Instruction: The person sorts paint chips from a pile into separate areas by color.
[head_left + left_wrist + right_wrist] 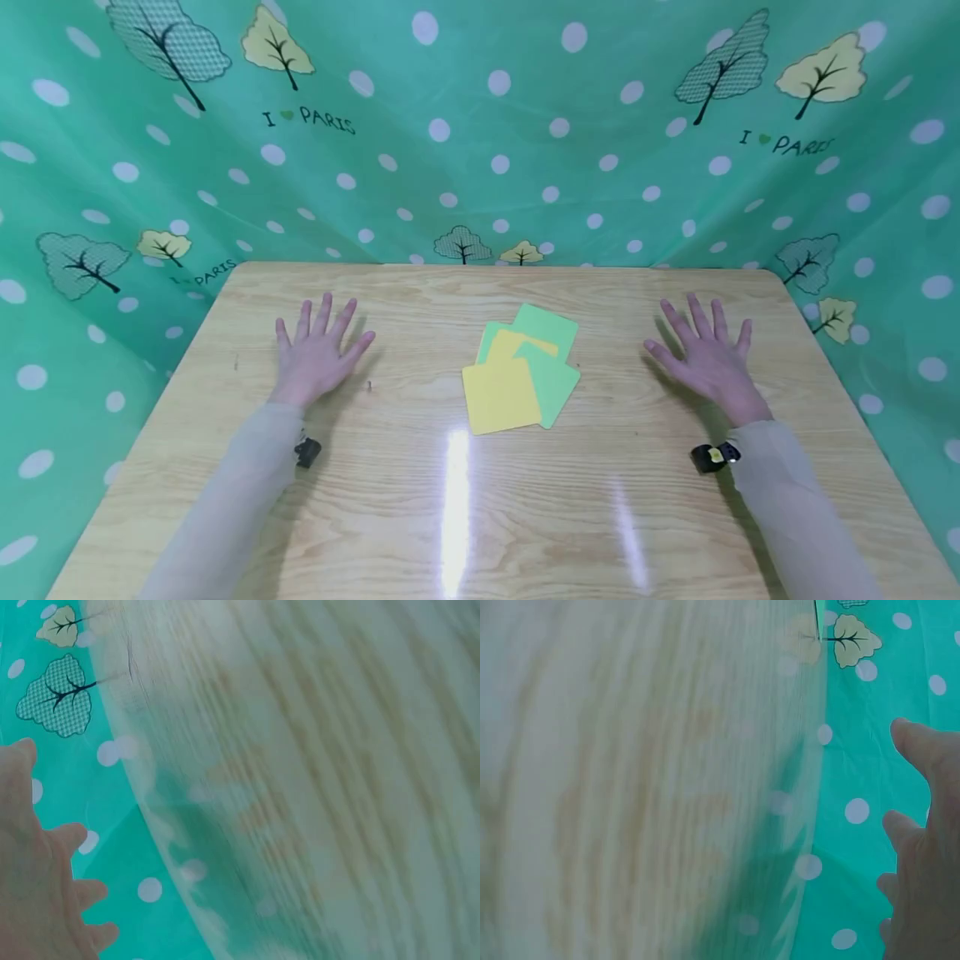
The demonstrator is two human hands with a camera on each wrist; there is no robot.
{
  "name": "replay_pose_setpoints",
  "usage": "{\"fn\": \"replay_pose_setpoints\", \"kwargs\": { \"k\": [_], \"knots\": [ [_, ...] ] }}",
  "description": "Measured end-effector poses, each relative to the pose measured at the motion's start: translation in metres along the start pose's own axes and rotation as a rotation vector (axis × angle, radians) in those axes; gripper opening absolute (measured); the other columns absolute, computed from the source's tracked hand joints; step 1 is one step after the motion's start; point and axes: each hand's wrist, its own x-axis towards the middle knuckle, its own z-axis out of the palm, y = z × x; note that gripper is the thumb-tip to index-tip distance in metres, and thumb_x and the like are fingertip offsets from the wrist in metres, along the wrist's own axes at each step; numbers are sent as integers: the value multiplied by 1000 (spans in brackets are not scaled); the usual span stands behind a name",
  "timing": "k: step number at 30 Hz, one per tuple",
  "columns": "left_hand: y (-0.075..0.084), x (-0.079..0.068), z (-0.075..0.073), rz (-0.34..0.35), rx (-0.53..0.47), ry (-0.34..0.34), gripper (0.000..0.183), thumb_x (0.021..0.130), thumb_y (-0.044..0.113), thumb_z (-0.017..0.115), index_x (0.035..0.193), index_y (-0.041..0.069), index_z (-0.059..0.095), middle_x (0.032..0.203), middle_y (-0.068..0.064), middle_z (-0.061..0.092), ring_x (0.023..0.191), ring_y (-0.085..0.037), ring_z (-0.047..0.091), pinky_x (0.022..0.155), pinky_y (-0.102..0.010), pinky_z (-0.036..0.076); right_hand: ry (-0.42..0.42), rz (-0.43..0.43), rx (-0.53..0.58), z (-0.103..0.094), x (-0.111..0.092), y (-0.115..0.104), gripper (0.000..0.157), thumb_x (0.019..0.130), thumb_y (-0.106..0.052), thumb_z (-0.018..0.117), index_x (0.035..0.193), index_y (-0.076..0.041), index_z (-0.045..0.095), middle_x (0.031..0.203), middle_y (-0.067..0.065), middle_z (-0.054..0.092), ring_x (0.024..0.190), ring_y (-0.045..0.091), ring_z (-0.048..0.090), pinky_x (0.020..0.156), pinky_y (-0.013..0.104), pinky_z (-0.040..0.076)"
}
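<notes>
Several square cards overlap in a loose pile near the middle of the table, among them a yellow card (501, 397) in front and a green card (552, 383) beside it. To the left of the pile is my left hand (315, 358), palm down with its fingers spread. My right hand (708, 362) lies to the right of the pile, its fingers also spread. Neither hand touches the cards. In the left wrist view the left hand (37, 877) shows at the left edge, and the right wrist view has the right hand (930, 840) at its right edge. Both hold nothing.
The wooden table (360, 517) has a glossy top with light reflections. A green dotted cloth (495, 125) printed with trees hangs behind it and along both sides. Small black cameras sit at the left wrist (307, 452) and the right wrist (714, 457).
</notes>
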Motion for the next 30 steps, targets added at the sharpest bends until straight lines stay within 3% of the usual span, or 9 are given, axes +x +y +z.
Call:
{"fn": "replay_pose_setpoints", "kwargs": {
  "k": [8,19,30],
  "knots": [
    [9,7,2,23,-6,-15,80,94,71,22,157,22,11,160,-16,-3,142,-42,-11,102,-64,-21,2,-15,13,2,2,-5,79,96,-63,32,157,-22,3,159,18,-11,138,37,-26,96,66,-27],
    [32,19,9,95,7,-36,80,94,71,22,157,22,13,160,-14,0,143,-40,-8,104,-62,-20,5,-95,32,8,10,-15,77,96,-60,38,157,-22,8,159,20,-2,142,41,-13,101,64,-24],
    [67,19,17,221,56,-76,77,94,70,22,156,24,15,161,-12,3,144,-39,-1,108,-64,-10,-19,-326,148,20,17,-44,71,98,-48,47,156,-19,19,157,23,13,143,42,4,108,66,-5]
  ]
}}
